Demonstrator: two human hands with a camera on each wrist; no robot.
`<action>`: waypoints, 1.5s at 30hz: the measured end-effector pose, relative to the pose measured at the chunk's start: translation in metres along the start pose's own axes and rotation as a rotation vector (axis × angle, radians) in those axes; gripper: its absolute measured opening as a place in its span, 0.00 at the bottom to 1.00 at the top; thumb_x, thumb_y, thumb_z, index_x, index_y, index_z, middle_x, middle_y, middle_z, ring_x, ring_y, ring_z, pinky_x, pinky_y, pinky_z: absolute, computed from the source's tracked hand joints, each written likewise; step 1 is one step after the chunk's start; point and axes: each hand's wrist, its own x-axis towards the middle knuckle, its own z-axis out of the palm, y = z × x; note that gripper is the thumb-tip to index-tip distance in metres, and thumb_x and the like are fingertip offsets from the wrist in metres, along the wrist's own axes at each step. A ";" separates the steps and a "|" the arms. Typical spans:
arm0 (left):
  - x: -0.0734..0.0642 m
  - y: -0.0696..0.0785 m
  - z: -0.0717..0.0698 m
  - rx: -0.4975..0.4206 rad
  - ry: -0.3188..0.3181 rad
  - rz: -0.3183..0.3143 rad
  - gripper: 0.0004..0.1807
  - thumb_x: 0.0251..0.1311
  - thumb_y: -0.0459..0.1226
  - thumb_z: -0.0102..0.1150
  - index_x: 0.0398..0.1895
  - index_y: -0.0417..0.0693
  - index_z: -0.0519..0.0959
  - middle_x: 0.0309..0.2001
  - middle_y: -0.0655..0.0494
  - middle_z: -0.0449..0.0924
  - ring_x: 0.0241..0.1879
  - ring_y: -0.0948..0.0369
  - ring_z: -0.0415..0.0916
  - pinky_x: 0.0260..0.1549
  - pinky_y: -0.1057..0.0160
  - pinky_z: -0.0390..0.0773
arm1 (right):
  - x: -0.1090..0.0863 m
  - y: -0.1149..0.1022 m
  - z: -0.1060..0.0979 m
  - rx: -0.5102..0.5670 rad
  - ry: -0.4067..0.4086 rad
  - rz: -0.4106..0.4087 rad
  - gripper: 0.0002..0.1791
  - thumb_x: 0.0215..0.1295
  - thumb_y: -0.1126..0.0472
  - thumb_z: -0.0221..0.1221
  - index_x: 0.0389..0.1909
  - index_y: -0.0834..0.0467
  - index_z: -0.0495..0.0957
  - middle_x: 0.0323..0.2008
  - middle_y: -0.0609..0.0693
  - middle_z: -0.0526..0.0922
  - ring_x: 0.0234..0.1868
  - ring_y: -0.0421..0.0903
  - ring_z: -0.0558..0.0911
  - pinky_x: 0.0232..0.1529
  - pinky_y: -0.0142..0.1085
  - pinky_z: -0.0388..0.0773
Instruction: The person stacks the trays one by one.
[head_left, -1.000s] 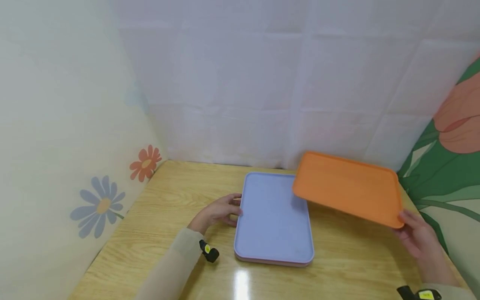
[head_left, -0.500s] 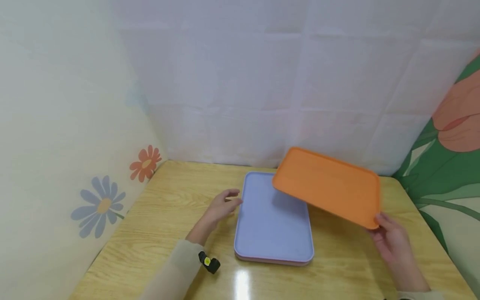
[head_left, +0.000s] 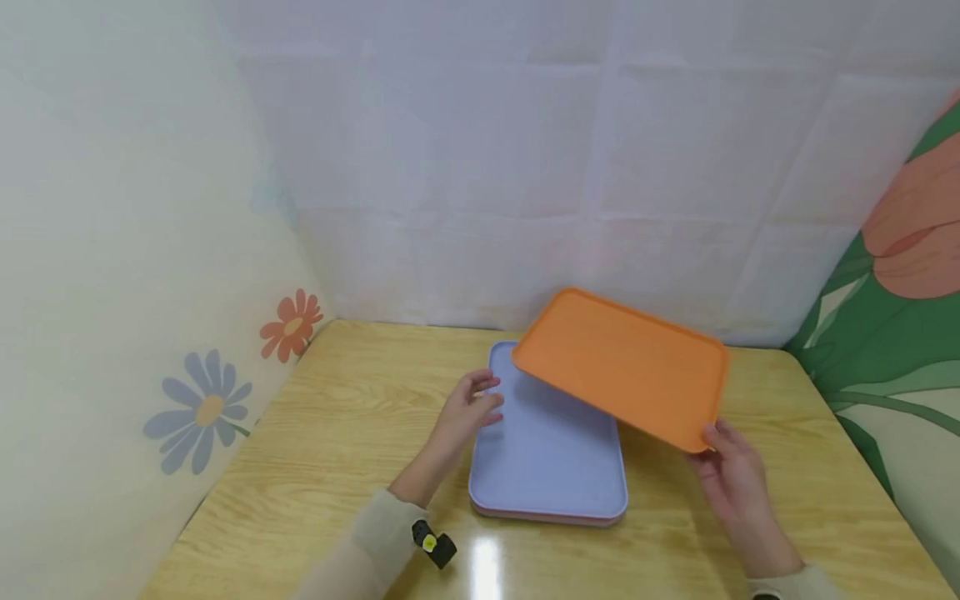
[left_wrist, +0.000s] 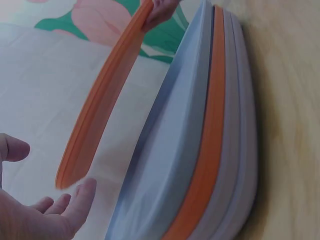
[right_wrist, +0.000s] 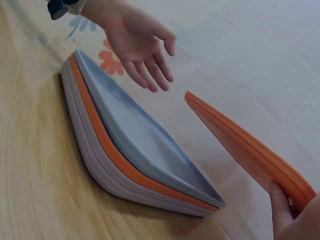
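Observation:
My right hand (head_left: pixel 733 479) pinches the near right corner of an orange tray (head_left: pixel 626 362), which is held tilted in the air. The tray's left part hangs over a blue tray (head_left: pixel 551 467), the top one of a stack on the table. Under the blue tray, the left wrist view shows the edge of another orange tray (left_wrist: pixel 206 165) and pale greyish trays (left_wrist: pixel 242 125) below that. My left hand (head_left: pixel 461 412) hovers over the stack's left edge, fingers loosely spread and holding nothing. A gap separates it from the raised orange tray in the right wrist view.
The stack rests on a wood-grain table (head_left: pixel 352 383). A white cloth (head_left: pixel 450 167) hangs along the table's back edge. Flower-printed panels rise at the left (head_left: pixel 112 292) and right (head_left: pixel 900 333) sides.
My right hand has carried the orange tray leftward, from beside the stack to partly above it. My left hand has left the stack's side and risen over its edge.

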 end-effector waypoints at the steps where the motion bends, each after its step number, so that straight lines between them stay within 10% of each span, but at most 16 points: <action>1: -0.001 0.000 0.003 -0.026 -0.006 -0.012 0.31 0.65 0.30 0.54 0.70 0.31 0.61 0.67 0.31 0.67 0.57 0.46 0.76 0.53 0.48 0.83 | 0.000 0.003 0.002 -0.007 0.007 0.001 0.14 0.76 0.70 0.49 0.41 0.59 0.84 0.41 0.49 0.85 0.41 0.43 0.84 0.41 0.36 0.85; 9: -0.006 -0.003 0.020 -0.183 0.027 -0.080 0.38 0.64 0.31 0.57 0.75 0.35 0.54 0.69 0.30 0.60 0.60 0.41 0.73 0.48 0.52 0.85 | 0.001 0.024 0.020 -0.011 0.025 0.005 0.13 0.76 0.72 0.49 0.42 0.58 0.82 0.37 0.49 0.83 0.36 0.43 0.81 0.39 0.34 0.82; 25: -0.010 -0.005 0.051 -0.446 0.225 -0.008 0.37 0.64 0.27 0.59 0.73 0.37 0.53 0.58 0.40 0.64 0.49 0.55 0.77 0.49 0.52 0.85 | -0.007 0.055 0.051 0.000 0.042 0.007 0.11 0.75 0.73 0.48 0.46 0.58 0.77 0.38 0.48 0.82 0.37 0.42 0.80 0.41 0.33 0.82; 45: 0.001 -0.005 0.050 -0.421 0.324 -0.035 0.38 0.56 0.22 0.58 0.71 0.41 0.58 0.52 0.47 0.64 0.36 0.61 0.76 0.24 0.66 0.84 | -0.011 0.086 0.068 -0.180 0.046 0.063 0.15 0.75 0.74 0.48 0.55 0.56 0.59 0.45 0.44 0.74 0.42 0.39 0.79 0.46 0.32 0.81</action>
